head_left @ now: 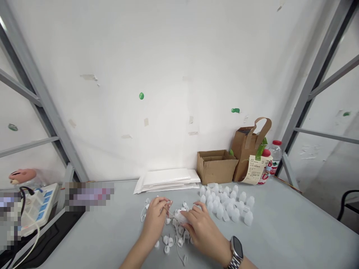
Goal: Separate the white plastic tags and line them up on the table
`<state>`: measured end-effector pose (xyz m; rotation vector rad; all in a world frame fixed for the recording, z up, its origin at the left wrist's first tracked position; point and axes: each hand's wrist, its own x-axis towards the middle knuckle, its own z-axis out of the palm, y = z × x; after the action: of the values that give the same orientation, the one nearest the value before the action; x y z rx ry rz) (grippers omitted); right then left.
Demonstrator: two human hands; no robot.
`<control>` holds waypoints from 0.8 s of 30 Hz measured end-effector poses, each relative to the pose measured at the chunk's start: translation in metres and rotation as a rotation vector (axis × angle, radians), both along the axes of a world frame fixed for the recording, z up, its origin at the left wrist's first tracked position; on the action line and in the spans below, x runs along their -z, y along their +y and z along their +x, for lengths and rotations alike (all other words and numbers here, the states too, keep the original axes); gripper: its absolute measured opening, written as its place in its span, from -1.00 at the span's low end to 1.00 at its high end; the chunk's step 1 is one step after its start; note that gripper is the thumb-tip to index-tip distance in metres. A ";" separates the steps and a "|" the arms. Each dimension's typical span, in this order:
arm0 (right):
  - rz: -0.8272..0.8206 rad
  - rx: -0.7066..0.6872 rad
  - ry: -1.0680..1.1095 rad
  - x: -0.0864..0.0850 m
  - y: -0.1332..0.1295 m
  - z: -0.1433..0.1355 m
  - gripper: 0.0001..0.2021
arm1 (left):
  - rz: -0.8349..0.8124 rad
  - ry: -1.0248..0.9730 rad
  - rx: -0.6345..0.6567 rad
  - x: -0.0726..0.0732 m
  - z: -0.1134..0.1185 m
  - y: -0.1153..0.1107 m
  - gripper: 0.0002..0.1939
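Observation:
Near the front middle of the grey table, my right hand (199,224) is closed round a translucent white bulb-shaped piece (181,216). A thin white cord runs from that piece to my left hand (157,215), whose fingertips are pinched together on it. Beneath and between both hands lies a loose pile of white cords with small white caps (180,239). A few small white caps (167,241) sit just below my left hand. Several translucent white bulb-shaped pieces (230,207) are spread to the right of my right hand.
Flat white packets (168,178) are stacked at the wall. An open cardboard box (217,172), a brown paper bag (241,153) and a bottle with a red cap (276,155) stand at the back right. A power strip (43,209) is at the left.

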<state>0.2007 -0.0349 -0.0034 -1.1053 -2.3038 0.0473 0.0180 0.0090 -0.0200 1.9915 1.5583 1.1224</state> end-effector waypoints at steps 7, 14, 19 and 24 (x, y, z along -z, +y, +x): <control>0.019 0.095 0.180 -0.011 0.014 0.026 -0.82 | 0.054 0.178 -0.216 0.001 -0.031 0.013 -0.60; -0.235 0.240 0.634 -0.015 0.029 0.040 -0.68 | -0.040 0.330 -0.055 -0.001 -0.012 -0.001 -0.62; -0.324 0.353 0.897 0.010 0.012 0.017 -0.65 | -0.199 0.456 -0.039 0.005 -0.036 -0.010 -0.13; -0.450 0.387 0.731 0.059 -0.004 -0.015 -0.57 | -0.315 0.505 0.175 0.014 -0.066 -0.011 0.32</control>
<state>0.1857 -0.0386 -0.0627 -1.4335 -1.4335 0.7214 -0.0479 -0.0016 -0.0341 2.2316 1.6189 0.2877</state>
